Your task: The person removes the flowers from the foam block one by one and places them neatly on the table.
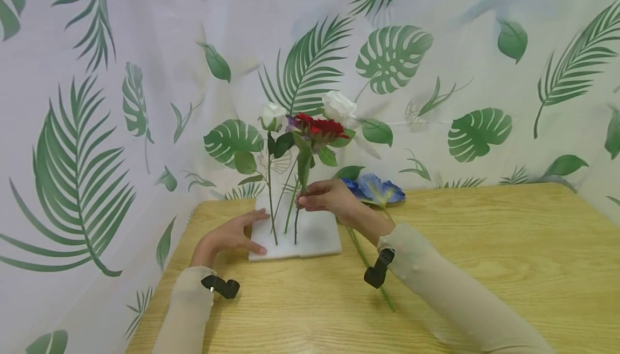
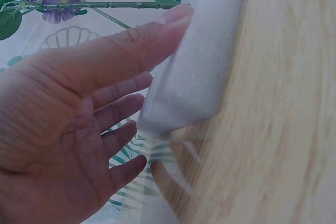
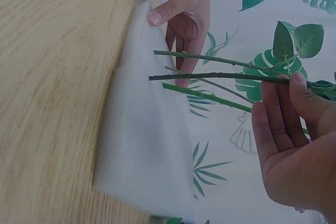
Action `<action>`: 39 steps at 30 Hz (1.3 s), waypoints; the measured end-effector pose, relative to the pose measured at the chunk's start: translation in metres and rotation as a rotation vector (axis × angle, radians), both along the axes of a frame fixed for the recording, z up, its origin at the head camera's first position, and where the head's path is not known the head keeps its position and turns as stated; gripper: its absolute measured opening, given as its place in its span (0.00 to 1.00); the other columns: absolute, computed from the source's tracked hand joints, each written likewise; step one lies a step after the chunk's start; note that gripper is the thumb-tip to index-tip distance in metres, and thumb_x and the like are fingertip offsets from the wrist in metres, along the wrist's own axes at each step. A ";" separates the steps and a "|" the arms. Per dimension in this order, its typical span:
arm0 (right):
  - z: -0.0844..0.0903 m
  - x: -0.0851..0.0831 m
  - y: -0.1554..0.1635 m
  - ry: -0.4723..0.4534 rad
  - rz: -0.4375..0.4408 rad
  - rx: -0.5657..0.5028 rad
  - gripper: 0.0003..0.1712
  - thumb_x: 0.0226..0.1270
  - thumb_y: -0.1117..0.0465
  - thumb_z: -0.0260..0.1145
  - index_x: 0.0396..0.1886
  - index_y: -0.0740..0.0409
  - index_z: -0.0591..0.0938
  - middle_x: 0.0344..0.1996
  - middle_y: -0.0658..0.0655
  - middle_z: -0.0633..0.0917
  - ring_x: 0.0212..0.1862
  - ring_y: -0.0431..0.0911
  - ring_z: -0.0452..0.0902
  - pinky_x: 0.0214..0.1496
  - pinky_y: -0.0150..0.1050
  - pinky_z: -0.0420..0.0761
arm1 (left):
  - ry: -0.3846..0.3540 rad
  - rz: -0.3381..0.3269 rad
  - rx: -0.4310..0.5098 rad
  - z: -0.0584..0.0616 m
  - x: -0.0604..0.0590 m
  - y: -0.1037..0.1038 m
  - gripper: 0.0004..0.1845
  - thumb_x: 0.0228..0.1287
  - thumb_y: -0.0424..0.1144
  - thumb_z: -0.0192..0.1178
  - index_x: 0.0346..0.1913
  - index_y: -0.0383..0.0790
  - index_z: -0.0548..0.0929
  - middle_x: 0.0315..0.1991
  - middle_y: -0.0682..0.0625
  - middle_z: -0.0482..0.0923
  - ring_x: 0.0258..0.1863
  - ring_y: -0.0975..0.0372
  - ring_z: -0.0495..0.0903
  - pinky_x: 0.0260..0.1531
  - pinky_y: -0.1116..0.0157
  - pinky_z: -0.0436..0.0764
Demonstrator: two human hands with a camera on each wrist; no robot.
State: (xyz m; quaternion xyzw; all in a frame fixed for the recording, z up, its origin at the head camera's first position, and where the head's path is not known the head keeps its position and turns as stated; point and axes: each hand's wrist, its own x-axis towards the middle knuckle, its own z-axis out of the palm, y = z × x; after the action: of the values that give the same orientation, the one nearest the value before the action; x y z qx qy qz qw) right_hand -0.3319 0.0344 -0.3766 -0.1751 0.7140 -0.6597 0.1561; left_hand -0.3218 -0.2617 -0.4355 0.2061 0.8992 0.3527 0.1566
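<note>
My right hand [image 1: 334, 198] pinches the dark stem [image 3: 220, 75] of a red flower [image 1: 322, 128] between thumb and fingers. The lower end of that stem meets the top of a white foam board [image 1: 319, 235]; whether it is sunk in, I cannot tell. My left hand [image 1: 234, 234] rests at the board's left edge, fingers spread, thumb [image 2: 157, 35] touching its front side. Standing in the board are a white rose [image 1: 273, 114] near the left hand, another white rose [image 1: 339, 105] farther back, and a purple flower [image 1: 291, 123], partly hidden behind the red one.
A blue flower [image 1: 380, 188] lies on the wooden table [image 1: 460, 257] right of the board, its green stem [image 1: 387, 297] running toward the front under the right wrist. A leaf-patterned white curtain [image 1: 436, 63] hangs behind the table and along its left side.
</note>
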 end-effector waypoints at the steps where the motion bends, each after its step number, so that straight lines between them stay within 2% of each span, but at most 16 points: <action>1: 0.000 0.000 0.000 -0.001 0.000 0.001 0.14 0.71 0.68 0.67 0.53 0.70 0.84 0.45 0.60 0.91 0.49 0.49 0.89 0.60 0.45 0.85 | 0.001 0.000 0.000 0.000 0.000 0.000 0.50 0.51 0.42 0.80 0.77 0.39 0.66 0.83 0.41 0.48 0.83 0.43 0.42 0.79 0.41 0.49; 11: 0.002 0.000 -0.001 0.008 0.012 0.001 0.12 0.70 0.68 0.67 0.50 0.70 0.86 0.38 0.53 0.92 0.45 0.45 0.89 0.60 0.46 0.85 | -0.015 0.006 0.031 0.002 0.001 0.001 0.50 0.51 0.39 0.80 0.77 0.39 0.66 0.83 0.41 0.48 0.83 0.44 0.41 0.80 0.41 0.48; 24: 0.004 0.000 -0.001 0.016 0.016 -0.001 0.10 0.70 0.69 0.67 0.47 0.68 0.87 0.37 0.53 0.92 0.44 0.45 0.89 0.59 0.47 0.86 | -0.010 0.006 0.019 -0.003 -0.001 0.000 0.49 0.52 0.40 0.80 0.77 0.41 0.66 0.83 0.42 0.49 0.83 0.44 0.41 0.80 0.41 0.49; 29: 0.010 0.001 -0.002 0.031 0.000 -0.012 0.09 0.70 0.70 0.66 0.47 0.70 0.86 0.37 0.54 0.92 0.44 0.46 0.89 0.60 0.49 0.85 | -0.006 0.001 0.018 -0.003 -0.001 0.000 0.49 0.51 0.40 0.80 0.77 0.40 0.66 0.83 0.42 0.49 0.83 0.44 0.41 0.80 0.42 0.48; 35: 0.016 0.002 -0.001 0.023 -0.011 -0.016 0.10 0.72 0.69 0.65 0.47 0.70 0.86 0.36 0.52 0.91 0.43 0.44 0.89 0.59 0.47 0.86 | 0.010 -0.013 0.004 -0.002 -0.002 -0.001 0.50 0.51 0.41 0.80 0.77 0.39 0.66 0.83 0.40 0.48 0.83 0.43 0.42 0.79 0.41 0.48; 39: 0.017 0.004 0.001 0.020 -0.001 -0.020 0.11 0.72 0.70 0.64 0.49 0.72 0.85 0.35 0.51 0.91 0.41 0.43 0.89 0.62 0.51 0.84 | -0.002 -0.014 0.016 -0.003 -0.001 -0.001 0.50 0.51 0.41 0.80 0.77 0.38 0.66 0.83 0.41 0.48 0.83 0.43 0.41 0.80 0.41 0.48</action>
State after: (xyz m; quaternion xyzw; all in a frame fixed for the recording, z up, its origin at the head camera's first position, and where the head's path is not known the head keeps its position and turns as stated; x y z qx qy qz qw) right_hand -0.3282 0.0353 -0.3593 -0.1829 0.7091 -0.6650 0.1468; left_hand -0.3229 -0.2632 -0.4381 0.2132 0.8948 0.3591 0.1580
